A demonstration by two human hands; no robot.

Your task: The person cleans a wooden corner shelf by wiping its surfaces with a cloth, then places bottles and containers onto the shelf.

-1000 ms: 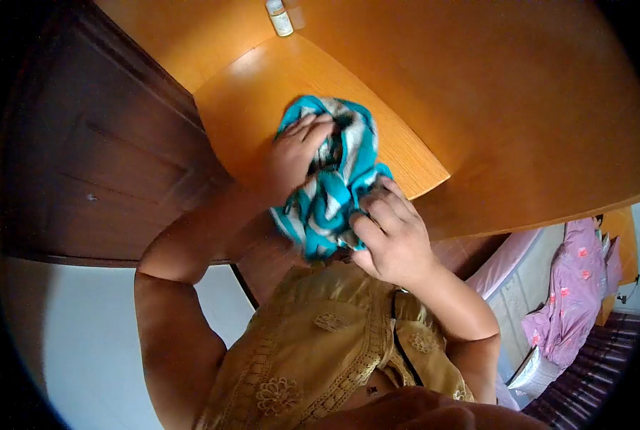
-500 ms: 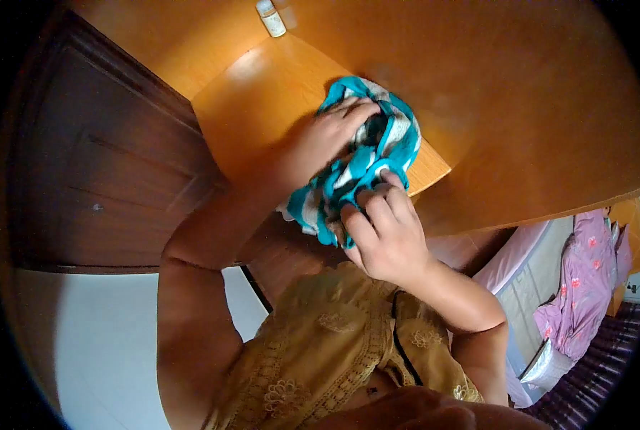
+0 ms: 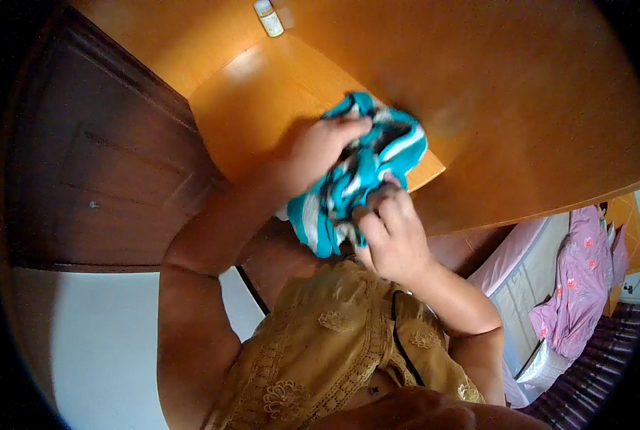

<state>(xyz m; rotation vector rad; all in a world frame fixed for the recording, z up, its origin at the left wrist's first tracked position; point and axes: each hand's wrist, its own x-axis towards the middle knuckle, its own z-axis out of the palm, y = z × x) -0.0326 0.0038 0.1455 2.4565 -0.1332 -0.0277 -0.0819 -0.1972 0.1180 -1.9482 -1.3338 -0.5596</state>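
Left hand [image 3: 323,150] and right hand [image 3: 394,233] fingers grip one teal-and-white patterned cloth [image 3: 359,172]. One small white-capped bottle [image 3: 269,18] beyond fingers, contents unclear.

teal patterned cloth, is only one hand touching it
No, the left hand and the right hand are both on the cloth.

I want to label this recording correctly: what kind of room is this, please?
Most likely a bedroom: there is a bed with a pink flowered quilt on it, and a dark wooden door.
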